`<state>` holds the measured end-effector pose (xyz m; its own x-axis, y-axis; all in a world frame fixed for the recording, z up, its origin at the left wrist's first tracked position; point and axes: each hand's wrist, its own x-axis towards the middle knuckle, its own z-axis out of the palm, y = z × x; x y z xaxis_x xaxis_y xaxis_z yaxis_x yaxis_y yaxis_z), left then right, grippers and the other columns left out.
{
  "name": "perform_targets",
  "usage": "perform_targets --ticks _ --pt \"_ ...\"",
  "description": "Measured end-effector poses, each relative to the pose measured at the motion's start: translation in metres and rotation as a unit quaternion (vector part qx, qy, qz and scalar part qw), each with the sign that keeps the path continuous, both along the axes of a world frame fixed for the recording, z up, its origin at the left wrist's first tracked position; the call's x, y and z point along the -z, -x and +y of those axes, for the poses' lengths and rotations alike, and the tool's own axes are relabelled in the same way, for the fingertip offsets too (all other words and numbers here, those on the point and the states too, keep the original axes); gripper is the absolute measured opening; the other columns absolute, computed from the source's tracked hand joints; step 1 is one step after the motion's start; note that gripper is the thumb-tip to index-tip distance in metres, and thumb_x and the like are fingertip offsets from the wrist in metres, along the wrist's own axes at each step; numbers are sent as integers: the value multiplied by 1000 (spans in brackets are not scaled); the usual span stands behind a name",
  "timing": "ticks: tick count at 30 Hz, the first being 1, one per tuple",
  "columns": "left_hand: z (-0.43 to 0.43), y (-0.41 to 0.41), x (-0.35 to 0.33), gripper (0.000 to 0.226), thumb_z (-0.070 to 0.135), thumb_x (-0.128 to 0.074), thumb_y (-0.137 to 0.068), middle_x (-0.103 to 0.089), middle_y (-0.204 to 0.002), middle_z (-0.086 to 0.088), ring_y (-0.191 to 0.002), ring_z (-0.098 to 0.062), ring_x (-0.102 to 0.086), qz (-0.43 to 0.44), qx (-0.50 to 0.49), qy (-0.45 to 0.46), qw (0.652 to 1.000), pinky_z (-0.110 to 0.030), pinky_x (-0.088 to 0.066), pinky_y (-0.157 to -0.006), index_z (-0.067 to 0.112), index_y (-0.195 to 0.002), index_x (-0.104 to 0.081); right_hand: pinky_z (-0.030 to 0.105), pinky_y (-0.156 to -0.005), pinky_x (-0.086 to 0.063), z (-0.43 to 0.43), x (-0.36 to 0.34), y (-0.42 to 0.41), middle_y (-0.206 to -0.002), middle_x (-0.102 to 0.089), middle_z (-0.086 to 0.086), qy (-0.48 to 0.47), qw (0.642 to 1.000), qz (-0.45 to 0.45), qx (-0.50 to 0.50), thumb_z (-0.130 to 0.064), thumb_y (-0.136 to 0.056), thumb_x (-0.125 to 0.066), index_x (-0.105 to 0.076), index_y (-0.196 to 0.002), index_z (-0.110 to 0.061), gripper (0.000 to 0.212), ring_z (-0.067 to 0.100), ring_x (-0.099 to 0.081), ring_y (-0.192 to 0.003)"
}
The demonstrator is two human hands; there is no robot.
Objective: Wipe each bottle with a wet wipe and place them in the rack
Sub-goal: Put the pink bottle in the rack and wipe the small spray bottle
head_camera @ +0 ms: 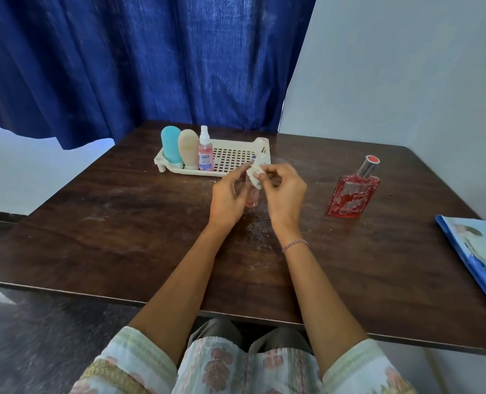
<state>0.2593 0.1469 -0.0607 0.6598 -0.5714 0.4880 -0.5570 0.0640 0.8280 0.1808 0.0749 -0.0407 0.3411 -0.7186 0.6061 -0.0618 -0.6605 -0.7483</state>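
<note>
Patterned sleeves (139, 362) and the person's lap sit at the near edge, forearms reaching over the table (122, 223). A beaded bracelet (294, 245) circles the right wrist.

Hands: the left hand (227, 194) grips a small pink bottle (250, 199), held upright above the table centre. The right hand (284, 191) pinches a white wet wipe (254, 177), fingers curled, and presses it against the bottle's upper part. The bottle's cap is partly hidden by the wipe.

Container: a cream plastic rack (263, 145) with a perforated floor stands at the far centre of the table. Its left end holds three items upright in a row, touching or nearly so: a teal tube (171, 147), a beige tube (188, 149) and a clear spray bottle (205, 152) of pink liquid. The rack's right part shows bare grid.

Outside the rack: a red perfume bottle (354, 191) with a silver cap stands on the table, right of the hands and well apart from the rack. A blue packet (477, 251) lies at the right edge.

Surface and room: dark wood, scuffed and dusty. A blue curtain (122, 66) hangs behind; a pale wall (406, 81) stands to the right.
</note>
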Motion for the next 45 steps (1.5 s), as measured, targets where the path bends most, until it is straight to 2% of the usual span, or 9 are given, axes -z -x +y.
perform_targets --ticks 8,12,20,25,31,34,38,42,45 --pt "1 -2 1 49 -1 -58 -89 -55 -135 -8 -124 -12 -50 24 15 -7 1000 -29 -41 -107 8 -137 -47 -1 -73 -42 2 11 10 -102 -64 6 28 998 60 -23 -1 -81 -67 -68 -98 -5 17 2 -56 -82" --pt "2 -2 3 49 5 -56 -89 -57 -133 -9 -123 -16 -53 25 22 -2 999 -36 -42 -107 9 -137 -47 10 -80 -50 3 10 9 -105 -62 2 48 998 27 -29 2 -83 -63 -64 -109 -10 29 7 -60 -89" --pt "1 0 1 41 24 -55 -95 -64 -119 -2 -107 -5 -60 28 2 14 999 -18 -47 -94 9 -133 -52 29 -74 -56 -3 16 10 -97 -66 3 43 997 59 -18 0 -79 -68 -67 -95 -10 18 11 -63 -83" --pt "-1 -1 2 42 25 -55 -95 -62 -123 -6 -114 -13 -58 11 -1 9 1000 -30 -46 -100 9 -134 -51 19 -81 -53 1 12 9 -106 -61 -1 37 998 -7 -55 2 -80 -66 -67 -108 -12 31 8 -59 -98" --pt "0 -4 1 40 18 -53 -96 -60 -128 -7 -116 -12 -56 32 -10 13 999 -26 -46 -100 8 -134 -50 10 -86 -48 -2 14 9 -112 -52 -1 42 992 31 -113 3 -82 -64 -63 -117 -8 37 4 -50 -110" --pt "1 -5 0 39 15 -54 -95 -58 -128 -3 -117 -11 -54 45 -15 20 999 -25 -44 -101 8 -133 -51 16 -93 -47 -5 13 11 -125 -46 -1 54 985 61 -150 8 -81 -62 -60 -122 -8 44 -2 -39 -120" --pt "0 -5 1 35 15 -56 -94 -58 -120 -1 -114 -12 -53 3 -9 19 1000 -30 -44 -101 6 -128 -55 31 -96 -49 -5 13 12 -122 -57 4 127 986 85 -63 3 -78 -68 -62 -119 -9 43 14 -55 -112" --pt "0 -2 -3 32 13 -55 -95 -53 -114 5 -103 4 -49 -29 -5 13 999 -6 -39 -93 3 -125 -56 33 -79 -56 -4 15 14 -108 -67 2 133 988 80 -18 -9 -79 -72 -66 -109 -14 31 14 -64 -90" --pt "-1 -4 -2 32 15 -55 -95 -54 -113 4 -104 -2 -49 -39 -17 12 999 2 -33 -86 2 -125 -57 32 -75 -56 -4 15 13 -100 -69 3 84 994 63 -12 -9 -77 -73 -69 -99 -13 23 11 -64 -84"
